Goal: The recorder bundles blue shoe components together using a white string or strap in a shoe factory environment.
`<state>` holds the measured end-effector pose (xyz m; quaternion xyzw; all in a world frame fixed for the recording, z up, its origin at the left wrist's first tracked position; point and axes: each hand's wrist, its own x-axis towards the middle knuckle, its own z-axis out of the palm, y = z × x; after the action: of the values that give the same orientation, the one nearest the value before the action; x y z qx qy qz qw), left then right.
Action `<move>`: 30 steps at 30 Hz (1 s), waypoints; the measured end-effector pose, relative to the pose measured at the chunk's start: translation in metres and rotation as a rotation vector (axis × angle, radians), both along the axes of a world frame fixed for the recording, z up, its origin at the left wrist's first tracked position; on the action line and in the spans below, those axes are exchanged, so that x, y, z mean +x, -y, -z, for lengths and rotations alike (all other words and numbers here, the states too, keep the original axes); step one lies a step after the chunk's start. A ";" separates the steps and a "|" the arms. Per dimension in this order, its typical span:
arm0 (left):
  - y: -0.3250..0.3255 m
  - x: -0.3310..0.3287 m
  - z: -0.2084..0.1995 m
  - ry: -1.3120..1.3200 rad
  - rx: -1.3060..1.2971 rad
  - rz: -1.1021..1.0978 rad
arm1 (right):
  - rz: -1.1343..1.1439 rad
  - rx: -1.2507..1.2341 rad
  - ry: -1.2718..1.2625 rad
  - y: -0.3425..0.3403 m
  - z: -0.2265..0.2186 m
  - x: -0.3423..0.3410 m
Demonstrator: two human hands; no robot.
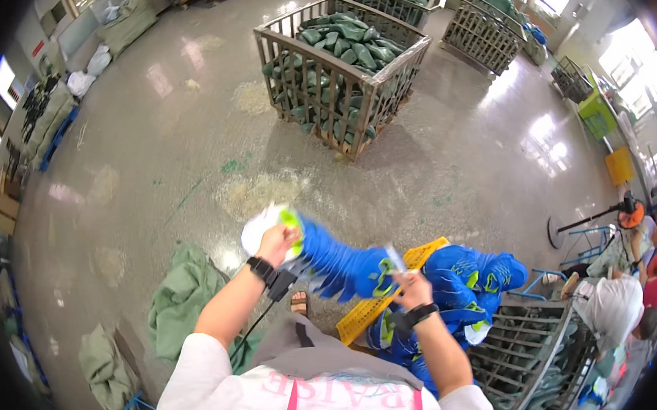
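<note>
Between my two hands stretches a nested stack of blue shoe uppers [340,263] with lime-green and white parts, smeared by motion. My left hand [276,245] is closed on its white and green end. At the other end, my right hand [412,288] grips the stack near a thin whitish strip, whose kind I cannot make out. Just right of my right hand, more blue shoe uppers [464,275] are heaped in a yellow plastic crate [362,319]. Dark bands circle both wrists, and a black cable hangs from the left one.
Ahead stands a slatted cage cart [366,101] filled with green shoe-last-like pieces [347,42]. Another cage cart [520,355] is at the right, beside a bending person [611,308]. Green sacks [181,301] lie on the floor at left. A fan [631,212] stands farther right.
</note>
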<state>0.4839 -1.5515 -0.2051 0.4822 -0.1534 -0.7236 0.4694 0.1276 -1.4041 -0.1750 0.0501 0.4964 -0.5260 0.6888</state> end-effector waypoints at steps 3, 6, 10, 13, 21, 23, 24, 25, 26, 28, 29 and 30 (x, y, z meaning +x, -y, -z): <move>0.084 -0.034 -0.088 -0.151 -0.052 -0.020 | 0.241 -0.378 0.025 0.041 -0.042 -0.060; 0.139 -0.064 -0.127 -0.261 -0.346 0.095 | 0.549 -0.589 0.049 0.052 -0.098 -0.079; 0.159 -0.152 -0.129 -0.466 -0.052 0.218 | 0.638 -0.536 0.143 0.071 -0.092 -0.077; 0.177 -0.217 -0.122 -0.440 0.005 0.356 | 0.538 -0.662 0.131 0.061 -0.017 -0.105; 0.275 -0.381 -0.112 -0.383 0.059 0.575 | 0.717 -0.650 0.169 0.038 0.010 -0.204; 0.306 -0.407 -0.112 -0.394 0.070 0.591 | 0.717 -0.640 0.166 0.056 0.000 -0.239; 0.323 -0.416 -0.111 -0.407 0.068 0.591 | 0.707 -0.640 0.160 0.072 -0.005 -0.257; 0.341 -0.437 -0.112 -0.426 0.065 0.591 | 0.693 -0.641 0.149 0.089 -0.014 -0.278; 0.376 -0.477 -0.112 -0.446 0.062 0.590 | 0.678 -0.642 0.138 0.123 -0.013 -0.294; 0.423 -0.543 -0.110 -0.481 0.049 0.591 | 0.651 -0.650 0.119 0.177 -0.013 -0.332; 0.436 -0.573 -0.107 -0.497 0.042 0.595 | 0.641 -0.656 0.109 0.201 -0.013 -0.356; 0.459 -0.593 -0.100 -0.505 0.040 0.612 | 0.647 -0.660 0.104 0.207 -0.007 -0.375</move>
<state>-0.1089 -2.0106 -0.1048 0.2304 -0.1556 -0.9287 0.2455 -0.2476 -1.6115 -0.1680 0.0067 0.2262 -0.8405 0.4923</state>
